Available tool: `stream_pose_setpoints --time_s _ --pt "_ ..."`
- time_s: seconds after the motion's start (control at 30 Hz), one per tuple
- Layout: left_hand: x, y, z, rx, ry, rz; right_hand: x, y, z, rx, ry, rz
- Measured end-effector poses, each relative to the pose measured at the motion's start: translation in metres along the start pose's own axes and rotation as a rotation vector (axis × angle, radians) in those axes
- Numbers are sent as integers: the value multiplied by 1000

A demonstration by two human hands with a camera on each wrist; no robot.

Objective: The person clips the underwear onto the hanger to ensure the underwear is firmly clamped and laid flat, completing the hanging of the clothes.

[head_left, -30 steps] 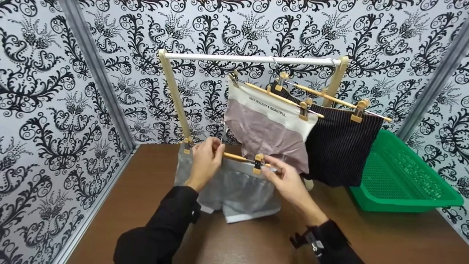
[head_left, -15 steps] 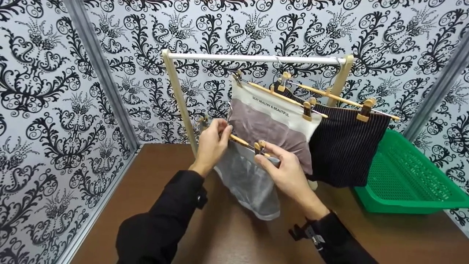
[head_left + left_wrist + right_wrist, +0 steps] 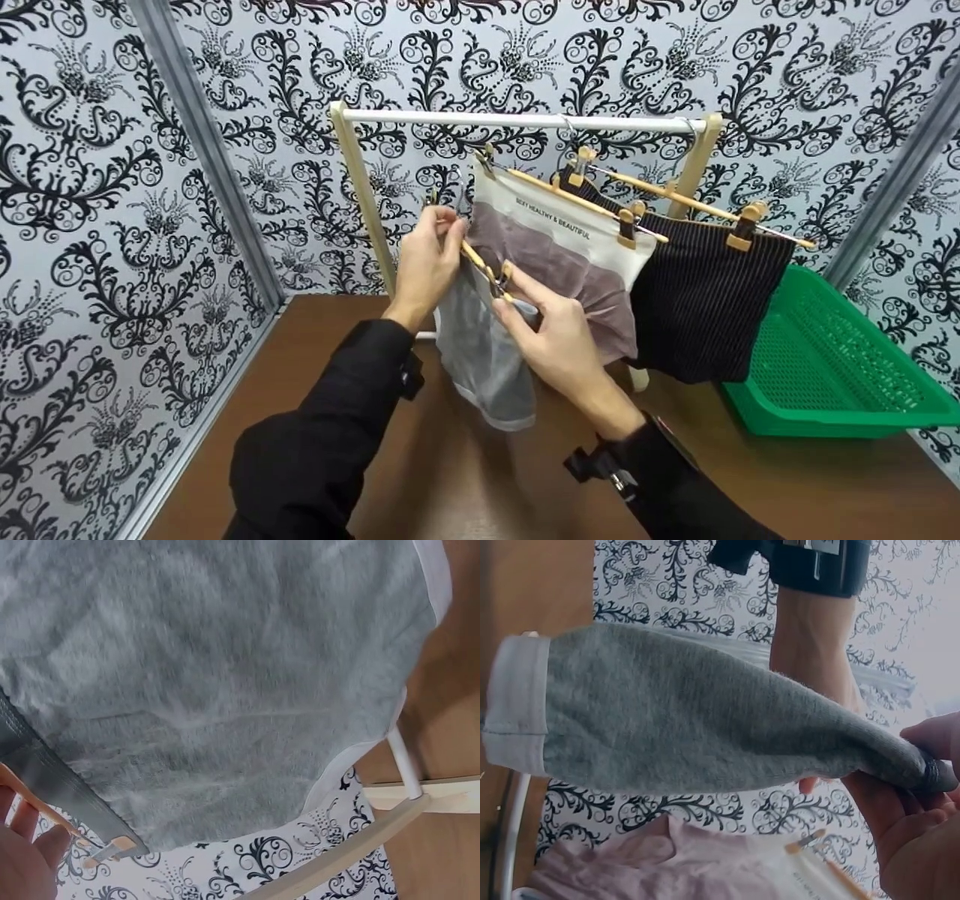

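Observation:
Grey shorts with white hems [image 3: 487, 367] hang by the waistband from a wooden clip hanger [image 3: 474, 256], held up in front of the rack. My left hand [image 3: 426, 262] grips the hanger around its middle; the metal hook rises just above those fingers. At the near end, my right hand [image 3: 559, 326] pinches the clip and the waistband corner between thumb and fingers. The left wrist view is mostly filled by the grey cloth, with a far clip [image 3: 112, 851] on the waistband. In the right wrist view, the shorts are seen edge-on, narrowing toward my right fingers.
A rack with a white rail [image 3: 450, 117] and wooden posts stands on the brown table [image 3: 225, 450]. From it hang mauve-and-white shorts [image 3: 555, 255] and a black striped garment [image 3: 705, 300] on clip hangers. A green basket [image 3: 832, 416] sits at the right.
Both hands have raised the hanger with the grey shorts toward the rail. The hanger has turned, so its right end points more toward me and the shorts look narrower.

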State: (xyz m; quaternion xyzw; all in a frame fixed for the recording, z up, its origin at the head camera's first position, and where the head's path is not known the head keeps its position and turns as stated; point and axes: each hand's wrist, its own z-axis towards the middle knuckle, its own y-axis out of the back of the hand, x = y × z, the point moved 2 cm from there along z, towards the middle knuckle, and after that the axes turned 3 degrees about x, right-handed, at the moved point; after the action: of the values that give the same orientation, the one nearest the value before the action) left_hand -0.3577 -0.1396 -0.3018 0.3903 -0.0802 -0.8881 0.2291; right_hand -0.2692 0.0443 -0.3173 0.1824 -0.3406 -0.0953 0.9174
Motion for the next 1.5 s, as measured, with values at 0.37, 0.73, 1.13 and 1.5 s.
stream_pose_setpoints --time_s 0.37,0.73,1.13,1.5 --pt "-13 13 19 -130 14 -18 20 -9 22 -10 51 -12" --pt "-21 26 35 -216 47 -27 31 -21 39 -19 86 -20" --pt "-18 43 51 -269 114 -108 40 -33 53 66 80 99" --pt "-2 53 49 -265 217 -35 36 -48 52 162 49 60"
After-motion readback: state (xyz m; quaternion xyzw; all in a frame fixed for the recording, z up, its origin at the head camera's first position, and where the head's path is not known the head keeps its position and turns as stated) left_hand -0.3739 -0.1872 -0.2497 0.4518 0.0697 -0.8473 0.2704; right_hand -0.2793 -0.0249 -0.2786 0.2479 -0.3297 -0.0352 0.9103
